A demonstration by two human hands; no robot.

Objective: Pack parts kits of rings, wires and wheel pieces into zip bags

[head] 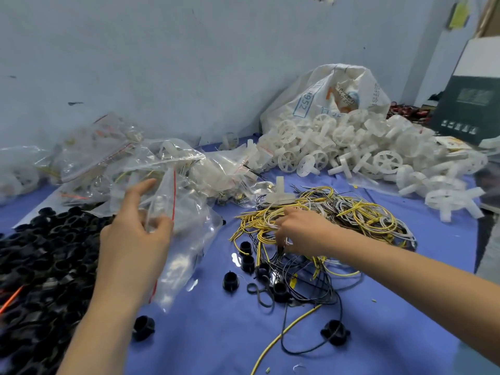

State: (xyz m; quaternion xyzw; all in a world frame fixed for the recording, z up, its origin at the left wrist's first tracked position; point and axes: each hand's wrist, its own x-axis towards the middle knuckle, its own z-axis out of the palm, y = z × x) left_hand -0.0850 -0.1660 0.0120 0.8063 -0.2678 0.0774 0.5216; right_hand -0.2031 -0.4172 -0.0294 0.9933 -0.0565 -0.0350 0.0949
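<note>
Bare left hand (135,231) on a slim bare left forearm (108,320), bare right hand (300,234) on a slim bare right forearm (405,269), uncovered to the frame edge.

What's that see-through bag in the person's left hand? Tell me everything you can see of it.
The zip bag is clear, thin, crinkled plastic with a red zip stripe running nearly upright. Glare hides whether anything is inside. The left hand holds it above the blue cloth, thumb pinching it near the stripe; its lower end sags downward. Black rings are piled to its left, packed bags lie behind. The right hand is off it, in the wires.
</note>
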